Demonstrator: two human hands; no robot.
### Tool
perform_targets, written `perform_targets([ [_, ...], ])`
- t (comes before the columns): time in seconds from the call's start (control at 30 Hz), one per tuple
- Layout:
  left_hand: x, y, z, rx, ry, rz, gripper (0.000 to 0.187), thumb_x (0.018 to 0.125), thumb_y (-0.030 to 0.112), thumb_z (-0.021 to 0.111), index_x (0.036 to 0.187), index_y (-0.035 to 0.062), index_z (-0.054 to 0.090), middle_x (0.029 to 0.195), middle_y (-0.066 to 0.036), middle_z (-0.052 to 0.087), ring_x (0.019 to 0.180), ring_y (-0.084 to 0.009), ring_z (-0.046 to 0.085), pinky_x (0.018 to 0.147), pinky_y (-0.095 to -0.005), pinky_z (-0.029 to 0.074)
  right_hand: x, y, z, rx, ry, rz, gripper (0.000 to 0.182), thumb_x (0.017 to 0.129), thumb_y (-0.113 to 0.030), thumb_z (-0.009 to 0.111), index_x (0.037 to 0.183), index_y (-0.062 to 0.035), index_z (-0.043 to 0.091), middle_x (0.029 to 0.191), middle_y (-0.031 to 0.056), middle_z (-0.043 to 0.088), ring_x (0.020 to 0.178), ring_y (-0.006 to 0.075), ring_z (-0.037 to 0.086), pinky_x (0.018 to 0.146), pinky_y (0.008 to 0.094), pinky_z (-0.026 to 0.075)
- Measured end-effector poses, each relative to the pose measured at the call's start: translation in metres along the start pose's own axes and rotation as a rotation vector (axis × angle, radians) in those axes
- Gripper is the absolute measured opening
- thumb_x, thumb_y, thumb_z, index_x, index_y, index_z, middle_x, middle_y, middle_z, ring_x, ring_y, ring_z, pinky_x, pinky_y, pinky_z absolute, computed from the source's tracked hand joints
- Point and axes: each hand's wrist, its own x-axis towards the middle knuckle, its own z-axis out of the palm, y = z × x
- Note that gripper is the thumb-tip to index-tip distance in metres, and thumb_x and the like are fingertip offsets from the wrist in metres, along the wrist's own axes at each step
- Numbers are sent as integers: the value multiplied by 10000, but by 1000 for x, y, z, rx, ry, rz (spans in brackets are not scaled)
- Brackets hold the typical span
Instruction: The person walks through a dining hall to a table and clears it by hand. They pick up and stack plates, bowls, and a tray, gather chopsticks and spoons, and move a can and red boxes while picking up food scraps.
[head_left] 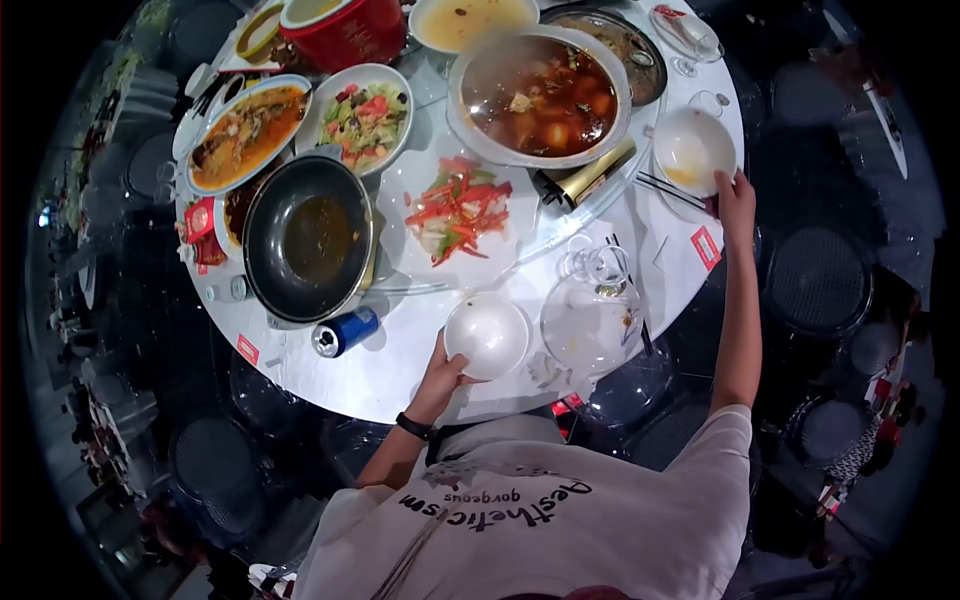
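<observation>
My left hand (pixel 448 376) grips a white bowl (pixel 487 335) by its near rim, thumb on the inside, close to the table's front edge. With the right arm stretched out, my right hand (pixel 735 205) holds the rim of a second white bowl (pixel 694 150) at the table's right side. Some yellowish residue lies inside that bowl. Dark chopsticks (pixel 672 190) lie just below it, close to my right fingers. To the right of the left-hand bowl is a used plate (pixel 588 325) with scraps on it, and a stemmed glass (pixel 605 265) overlaps its far edge.
A large pot of red-brown soup (pixel 545 95), a black pan (pixel 307 240) with leftover sauce, a plate of red and green strips (pixel 458 212), a salad bowl (pixel 368 118) and an oval fish dish (pixel 250 135) crowd the table. A blue can (pixel 345 332) lies near the front edge.
</observation>
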Motion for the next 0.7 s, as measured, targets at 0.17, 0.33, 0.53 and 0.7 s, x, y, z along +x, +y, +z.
perform_targets([
  [0.17, -2, -56, -41, -1, 9, 2, 627, 857, 55, 430, 1422, 118, 165, 1313, -160, 383, 1129, -294, 521, 790, -390, 568, 19, -123, 53, -190, 117, -577, 608, 826, -101, 558, 1376, -175, 309, 712, 72, 561, 576, 216, 600, 492, 324, 493],
  [0.33, 1, -77, -72, -36, -9, 33, 629, 849, 47, 429, 1422, 116, 180, 1315, -151, 389, 1124, -290, 525, 798, -389, 564, 25, -183, 100, -810, 128, -928, 695, 815, -94, 562, 1435, -198, 265, 699, 73, 548, 567, 231, 600, 481, 338, 495],
  [0.53, 4, -80, -97, -19, -34, 79, 612, 834, 3, 424, 1400, 103, 214, 1307, -139, 392, 1108, -279, 521, 777, -388, 569, -22, -211, 84, -457, 209, -712, 420, 850, -145, 535, 1258, -78, 461, 683, 103, 613, 536, 253, 602, 452, 346, 465],
  [0.7, 13, -95, -113, -19, -46, 111, 500, 877, 64, 467, 1331, 77, 259, 1251, -126, 408, 1122, -262, 503, 739, -374, 576, -161, -182, 58, 259, -353, 156, 288, 885, -199, 544, 1078, 13, 542, 583, 75, 567, 456, 135, 536, 433, 282, 423],
])
